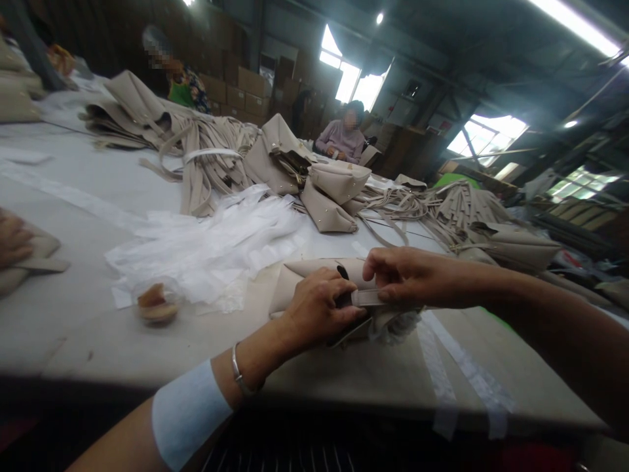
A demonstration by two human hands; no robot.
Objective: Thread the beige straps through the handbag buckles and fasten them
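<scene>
A beige handbag (pixel 286 288) lies on the table directly in front of me. My left hand (pixel 319 303) is closed at the bag's opening, its thumb and fingers around one end of a short pale strap (pixel 367 298). The other end of this strap is pinched in my right hand (pixel 405 276), which comes in from the right with curled fingers. Under the strap, crumpled clear plastic (pixel 396 326) bulges out beside the bag. My fingers hide part of the bag's opening.
White tissue strips (pixel 211 242) are heaped to the left, near a small clear bowl (pixel 156 305) with brown pieces. Beige bags (pixel 327 190) and bundled straps (pixel 211 157) lie farther back. Another person's hand (pixel 12 239) rests on beige pieces at left. A co-worker (pixel 341 139) sits opposite.
</scene>
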